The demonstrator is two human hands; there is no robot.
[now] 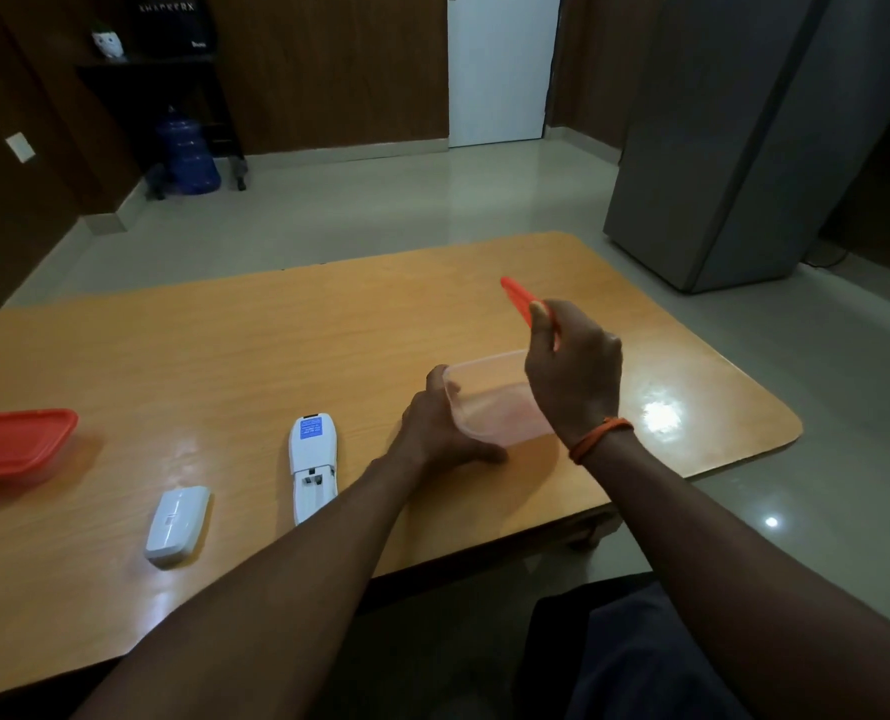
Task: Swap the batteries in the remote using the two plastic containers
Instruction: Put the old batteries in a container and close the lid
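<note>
Left hand (440, 433): I had its fingers braced around the clear container (495, 402) on the bench (225, 345).
Right hand (573, 376): fingers pinched the red lid (518, 296), raised above it.
Remote (312, 467): face-down, compartment open, left of container.

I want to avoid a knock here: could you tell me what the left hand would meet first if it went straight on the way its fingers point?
The left hand already rests against the clear container; it would push that first.

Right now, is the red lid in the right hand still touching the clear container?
Apart. The head view shows the red lid raised in the right hand, table visible between it and the clear container, which the left hand steadies.
</note>
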